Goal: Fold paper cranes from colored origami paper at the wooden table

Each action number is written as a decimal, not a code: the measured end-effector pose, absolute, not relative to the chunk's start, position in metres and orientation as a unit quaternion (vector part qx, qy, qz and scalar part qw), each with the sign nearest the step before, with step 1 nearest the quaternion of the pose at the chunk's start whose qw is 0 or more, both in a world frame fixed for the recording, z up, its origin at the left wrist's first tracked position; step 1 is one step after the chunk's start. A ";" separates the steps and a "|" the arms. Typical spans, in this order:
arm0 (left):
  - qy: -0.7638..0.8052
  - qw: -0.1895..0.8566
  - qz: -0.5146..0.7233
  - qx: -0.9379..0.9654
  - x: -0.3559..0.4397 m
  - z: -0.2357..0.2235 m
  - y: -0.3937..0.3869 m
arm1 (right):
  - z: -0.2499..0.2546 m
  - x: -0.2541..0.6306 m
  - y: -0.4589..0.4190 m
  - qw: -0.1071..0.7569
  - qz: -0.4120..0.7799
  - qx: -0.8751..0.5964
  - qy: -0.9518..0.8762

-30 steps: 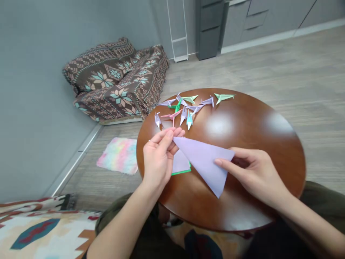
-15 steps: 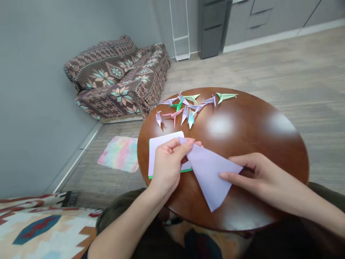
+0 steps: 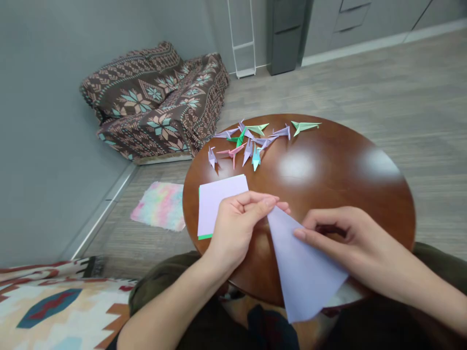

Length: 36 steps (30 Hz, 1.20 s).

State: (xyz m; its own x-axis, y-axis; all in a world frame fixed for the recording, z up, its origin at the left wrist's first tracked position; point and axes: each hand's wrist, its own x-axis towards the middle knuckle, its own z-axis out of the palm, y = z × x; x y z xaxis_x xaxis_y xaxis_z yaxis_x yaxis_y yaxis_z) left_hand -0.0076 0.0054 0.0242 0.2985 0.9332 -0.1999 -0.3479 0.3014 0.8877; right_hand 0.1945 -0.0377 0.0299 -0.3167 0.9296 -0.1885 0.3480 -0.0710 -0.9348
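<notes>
A folded sheet of lilac origami paper (image 3: 304, 272) hangs between my hands over the near edge of the round table, widening toward me. My left hand (image 3: 241, 218) pinches its narrow top corner between thumb and fingers. On the right, my right hand (image 3: 337, 238) grips the upper right edge, thumb on the front face and fingers behind. Partly behind my left wrist lies a stack of square paper (image 3: 221, 194), lilac on top with green showing beneath.
Several folded paper cranes (image 3: 248, 148) in lilac, green, pink and blue stand at the back left of the brown table (image 3: 365, 194). Beyond it is a sofa (image 3: 156, 107) under a patterned cover. A pastel rug (image 3: 158, 206) lies on the floor at left.
The lilac sheet has moved right and toward me, and more of its face shows. My left hand has shifted right, and my right thumb now sits nearer the sheet's top corner.
</notes>
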 end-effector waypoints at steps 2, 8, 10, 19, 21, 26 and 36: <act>0.385 0.699 0.474 0.372 -0.011 0.026 0.011 | 0.028 0.194 -0.038 0.278 0.519 -0.514 -0.624; 0.397 0.687 0.482 0.372 -0.012 0.024 0.014 | 0.029 0.190 -0.038 0.307 0.519 -0.529 -0.597; 0.396 0.692 0.444 0.409 -0.009 0.021 0.010 | 0.030 0.190 -0.037 0.310 0.522 -0.532 -0.590; 0.402 0.711 0.304 0.490 -0.005 0.023 -0.001 | 0.029 0.190 -0.033 0.366 0.532 -0.511 -0.568; 0.405 0.704 0.285 0.509 -0.005 0.024 -0.002 | 0.028 0.188 -0.032 0.387 0.531 -0.508 -0.557; 0.413 0.700 0.247 0.527 -0.005 0.023 -0.005 | 0.028 0.185 -0.032 0.402 0.526 -0.509 -0.551; 0.412 0.709 0.232 0.523 -0.003 0.028 -0.005 | 0.025 0.186 -0.029 0.430 0.500 -0.517 -0.545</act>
